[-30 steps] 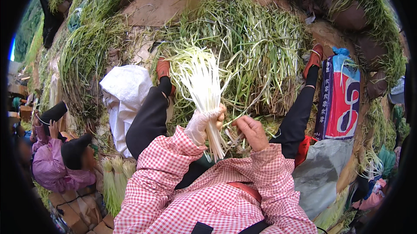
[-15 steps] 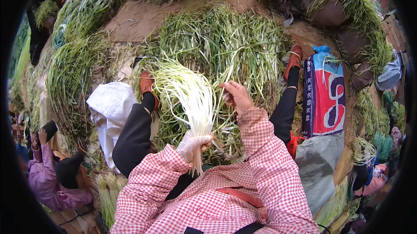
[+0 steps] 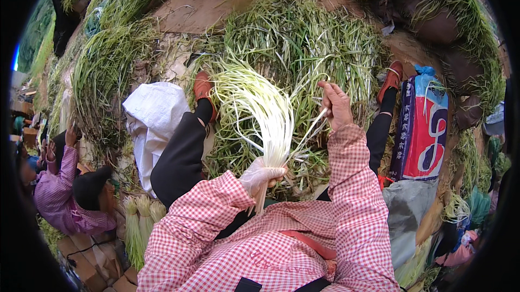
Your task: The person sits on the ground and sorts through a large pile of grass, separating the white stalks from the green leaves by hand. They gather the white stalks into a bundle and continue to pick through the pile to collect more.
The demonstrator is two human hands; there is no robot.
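Observation:
My left hand, in a thin clear glove, is closed round the lower ends of a bunch of pale, blanched chives. Their yellow-green tips fan out away from me, up and to the left. To the right of the bunch, my right hand is closed on a thin chive stalk, whose white end slants down towards the bunch. Beyond both hands, between my feet, lies a broad heap of loose green chives, tangled with drier blades.
A white sack lies outside my left leg, and a red, blue and purple printed sack outside my right. Tied chive bundles stand at the lower left, near a co-worker in a checked sleeve. More chive piles surround the spot.
My right hand has moved right and a little away from me, and a pale stalk now shows slanting from it. My left hand still grips the bunch. The whole view has shifted slightly.

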